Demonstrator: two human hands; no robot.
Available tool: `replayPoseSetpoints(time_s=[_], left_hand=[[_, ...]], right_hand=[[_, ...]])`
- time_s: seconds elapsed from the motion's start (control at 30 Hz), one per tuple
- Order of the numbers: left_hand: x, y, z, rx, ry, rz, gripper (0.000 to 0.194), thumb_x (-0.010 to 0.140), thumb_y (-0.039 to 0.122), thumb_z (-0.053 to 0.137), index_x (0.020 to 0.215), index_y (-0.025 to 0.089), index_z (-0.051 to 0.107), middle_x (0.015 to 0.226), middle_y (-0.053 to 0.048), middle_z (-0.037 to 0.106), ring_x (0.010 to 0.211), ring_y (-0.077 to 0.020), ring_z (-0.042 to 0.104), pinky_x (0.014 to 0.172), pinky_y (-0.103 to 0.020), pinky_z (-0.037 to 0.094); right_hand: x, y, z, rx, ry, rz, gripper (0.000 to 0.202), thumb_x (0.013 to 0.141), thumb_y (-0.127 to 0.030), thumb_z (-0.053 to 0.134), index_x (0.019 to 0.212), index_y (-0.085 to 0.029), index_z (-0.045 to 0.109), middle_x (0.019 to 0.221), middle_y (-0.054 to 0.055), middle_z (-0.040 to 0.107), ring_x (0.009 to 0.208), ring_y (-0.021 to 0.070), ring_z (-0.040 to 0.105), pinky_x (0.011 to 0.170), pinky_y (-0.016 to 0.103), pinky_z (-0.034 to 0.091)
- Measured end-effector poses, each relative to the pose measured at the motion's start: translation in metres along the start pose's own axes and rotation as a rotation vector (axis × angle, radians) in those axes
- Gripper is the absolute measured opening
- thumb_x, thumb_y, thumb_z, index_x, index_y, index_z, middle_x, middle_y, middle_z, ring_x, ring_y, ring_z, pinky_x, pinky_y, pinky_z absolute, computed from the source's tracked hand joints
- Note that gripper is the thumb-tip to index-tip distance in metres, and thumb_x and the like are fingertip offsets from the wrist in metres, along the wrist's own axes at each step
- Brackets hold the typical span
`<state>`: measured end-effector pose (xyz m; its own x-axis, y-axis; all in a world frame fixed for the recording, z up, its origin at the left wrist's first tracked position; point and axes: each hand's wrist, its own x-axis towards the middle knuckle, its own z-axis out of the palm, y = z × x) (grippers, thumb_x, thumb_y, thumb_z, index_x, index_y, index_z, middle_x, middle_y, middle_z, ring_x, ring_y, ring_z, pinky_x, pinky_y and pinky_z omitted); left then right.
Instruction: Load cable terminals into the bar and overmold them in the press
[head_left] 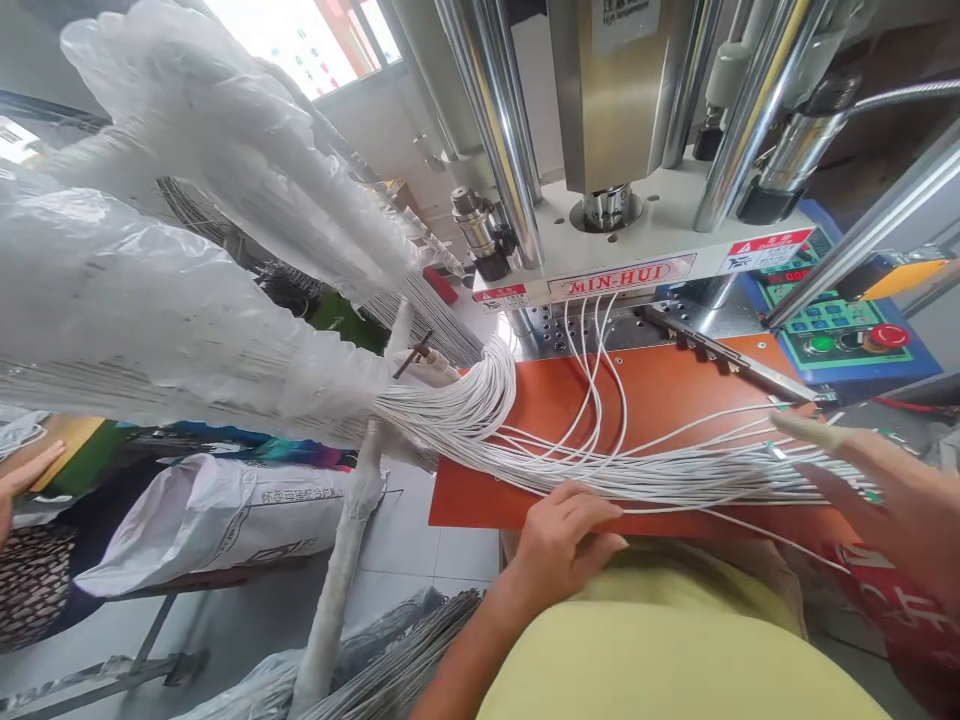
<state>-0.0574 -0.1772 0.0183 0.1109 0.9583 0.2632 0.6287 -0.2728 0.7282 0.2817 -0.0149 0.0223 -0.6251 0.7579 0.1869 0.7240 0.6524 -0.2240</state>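
Observation:
A thick bundle of white cables runs across the orange-brown board in front of the press. At the board's front edge, my left hand rests against the near side of the bundle, fingers loosely bent and thumb apart, with no cable visibly gripped. Over the cable ends on the right, my right hand reaches with fingers stretched out and apart, slightly blurred. Small green-and-white connectors show beside its fingertips. Several cables loop from the bundle up under the press head, where their ends are hidden.
Plastic-wrapped cable bundles hang on a wrapped stand at left. A dark metal bar lies on the board's back right, near a control box with a red button. Another person's hand and a white sack are far left.

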Motion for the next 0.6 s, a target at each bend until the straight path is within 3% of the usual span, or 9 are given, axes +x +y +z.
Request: replayPoseSetpoints(time_s=[0.07,0.17,0.27,0.37,0.6], left_hand=[[0.024,0.0,0.021,0.251,-0.083,0.222,0.027,0.102,0.039,0.057,0.117,0.02,0.068,0.114,-0.007,0.077,0.117,-0.0218,0.065,0.108,-0.037,0.049],[0.041,-0.003,0.046,0.512,-0.15,0.348,0.04,0.103,0.045,0.052,0.13,0.017,0.061,0.141,-0.009,0.064,0.144,-0.0232,0.045,0.126,-0.044,0.028],[0.04,-0.004,0.056,0.587,-0.167,0.347,0.049,0.104,0.051,0.048,0.135,0.014,0.058,0.149,-0.011,0.057,0.15,-0.023,0.036,0.13,-0.048,0.017],[0.037,-0.004,0.055,0.552,-0.184,0.338,0.049,0.104,0.051,0.046,0.136,0.015,0.057,0.148,-0.01,0.058,0.148,-0.0207,0.039,0.132,-0.046,0.012],[0.037,-0.007,0.052,0.406,-0.165,0.29,0.042,0.104,0.047,0.049,0.132,0.017,0.059,0.141,-0.009,0.063,0.143,-0.0209,0.046,0.131,-0.045,0.016]], right_hand=[[0.032,-0.008,0.01,-0.016,-0.059,-0.193,0.05,0.104,-0.03,0.04,0.153,-0.032,0.032,0.129,0.012,0.066,0.119,0.0293,0.062,0.093,0.045,0.045],[0.071,-0.017,0.028,-0.131,-0.079,-0.343,0.047,0.098,-0.02,0.043,0.145,-0.023,0.04,0.116,0.011,0.071,0.108,0.0299,0.064,0.079,0.041,0.042],[0.084,-0.016,0.041,-0.22,-0.075,-0.439,0.049,0.094,-0.016,0.047,0.142,-0.02,0.043,0.103,0.007,0.072,0.091,0.0263,0.065,0.072,0.038,0.036],[0.083,-0.01,0.049,-0.29,-0.11,-0.483,0.049,0.093,-0.009,0.042,0.141,-0.018,0.045,0.1,0.007,0.07,0.084,0.0234,0.063,0.07,0.037,0.034],[0.094,-0.006,0.05,-0.272,-0.138,-0.493,0.041,0.09,-0.002,0.04,0.127,-0.012,0.054,0.095,0.008,0.067,0.08,0.0221,0.06,0.068,0.034,0.037]])
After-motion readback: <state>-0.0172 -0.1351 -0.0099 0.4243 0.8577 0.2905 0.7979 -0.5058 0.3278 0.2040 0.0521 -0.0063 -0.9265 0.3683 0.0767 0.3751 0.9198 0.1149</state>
